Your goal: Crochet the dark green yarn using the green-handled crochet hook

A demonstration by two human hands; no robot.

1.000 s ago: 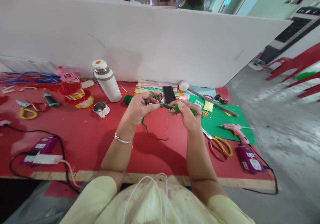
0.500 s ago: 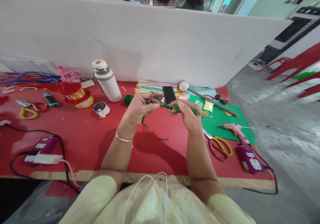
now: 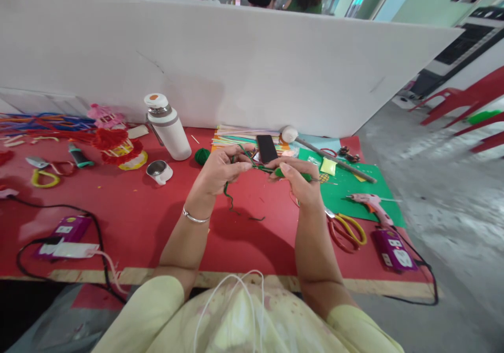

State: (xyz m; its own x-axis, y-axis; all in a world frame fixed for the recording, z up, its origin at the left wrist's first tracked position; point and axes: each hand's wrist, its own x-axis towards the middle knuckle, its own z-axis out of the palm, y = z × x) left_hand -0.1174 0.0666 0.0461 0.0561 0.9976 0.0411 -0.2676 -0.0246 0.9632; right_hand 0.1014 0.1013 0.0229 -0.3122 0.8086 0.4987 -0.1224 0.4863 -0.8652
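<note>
My left hand (image 3: 224, 169) pinches green yarn (image 3: 227, 193), and a loose tail of it hangs below the fingers. A crochet hook with a green handle (image 3: 294, 174) lies in the grip of my right hand (image 3: 301, 182); its tip points left, into the yarn at my left fingertips. Both hands are raised over the red table, a short way apart. Just left of my left hand sits a ball of green yarn (image 3: 202, 156). Behind the hands a black phone (image 3: 266, 148) lies on the table. The stitches themselves are too small to make out.
A white flask (image 3: 171, 135) and its steel-lined cup (image 3: 159, 172) stand to the left. Scissors (image 3: 346, 231), a pink glue gun (image 3: 372, 206) and a purple power block (image 3: 396, 250) lie at right. A white partition (image 3: 252, 69) borders the table's back.
The right hand with the crochet hook has shifted slightly to the right. My left hand stays nearly where it was, still holding the yarn.
</note>
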